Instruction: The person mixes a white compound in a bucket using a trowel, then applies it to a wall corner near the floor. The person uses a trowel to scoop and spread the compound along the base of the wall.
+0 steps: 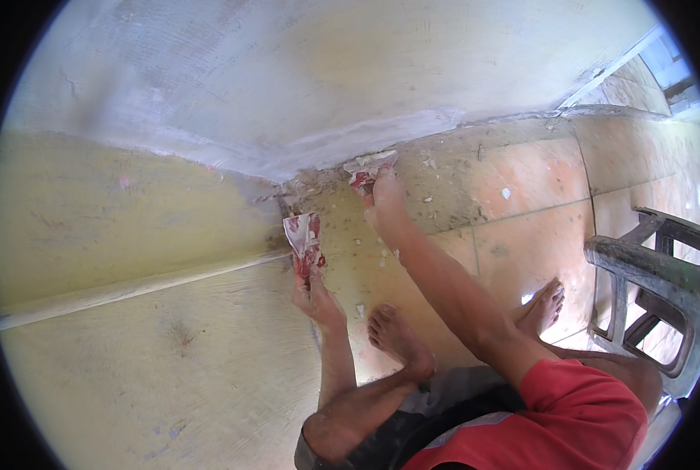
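My left hand point(319, 300) is closed round the handle of a red putty knife point(304, 239), its broad blade smeared with white filler and pointing up toward the wall corner. In my right hand point(385, 197) is a second red putty knife point(370, 168), also coated with white filler. Its blade is by the foot of the wall point(326, 86), just right of the corner; whether it touches the wall I cannot tell. A band of fresh-looking white filler point(350, 139) runs along the wall's lower part above this blade.
Dusty, orange-beige floor tiles point(534, 176) carry white crumbs and a pale chip point(506, 193). A yellowish wall section point(131, 211) with a ledge point(146, 287) lies on the left. At the right stands a worn dark stool point(647, 262). My bare feet point(397, 337) rest on the tiles.
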Demonstrator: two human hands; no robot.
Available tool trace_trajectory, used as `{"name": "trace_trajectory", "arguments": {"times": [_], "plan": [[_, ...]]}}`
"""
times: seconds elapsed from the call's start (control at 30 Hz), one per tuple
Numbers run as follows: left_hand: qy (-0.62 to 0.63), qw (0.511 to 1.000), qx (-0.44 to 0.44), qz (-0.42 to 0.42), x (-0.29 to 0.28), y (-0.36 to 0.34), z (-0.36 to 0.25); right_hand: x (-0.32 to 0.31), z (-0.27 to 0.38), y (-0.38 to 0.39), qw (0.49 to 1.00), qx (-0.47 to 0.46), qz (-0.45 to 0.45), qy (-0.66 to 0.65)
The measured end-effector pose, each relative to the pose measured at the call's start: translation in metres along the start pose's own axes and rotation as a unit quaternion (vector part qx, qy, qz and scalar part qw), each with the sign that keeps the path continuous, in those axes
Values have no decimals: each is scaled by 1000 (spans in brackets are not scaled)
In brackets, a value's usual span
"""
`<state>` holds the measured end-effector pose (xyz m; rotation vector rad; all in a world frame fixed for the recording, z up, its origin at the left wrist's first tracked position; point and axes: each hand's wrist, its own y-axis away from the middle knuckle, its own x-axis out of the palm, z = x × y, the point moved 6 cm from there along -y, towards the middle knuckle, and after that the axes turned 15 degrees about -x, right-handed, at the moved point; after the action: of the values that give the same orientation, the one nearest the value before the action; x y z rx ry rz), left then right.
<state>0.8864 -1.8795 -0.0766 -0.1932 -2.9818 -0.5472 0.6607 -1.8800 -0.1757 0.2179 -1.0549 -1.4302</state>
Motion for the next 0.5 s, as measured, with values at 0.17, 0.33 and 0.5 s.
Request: {"name": "trace_trajectory", "arguments": {"times": [0.17,0.33,0.5], "plan": [[11,1000,-11,-5,-12,-1,9,52,26,-18,998,4,65,-6],[40,999,-25,-26,-17,0,14,72,96,31,986,-31,159,-40],[37,998,-36,-39,-25,-6,25,28,155,97,979,-97,178,-16]]}}
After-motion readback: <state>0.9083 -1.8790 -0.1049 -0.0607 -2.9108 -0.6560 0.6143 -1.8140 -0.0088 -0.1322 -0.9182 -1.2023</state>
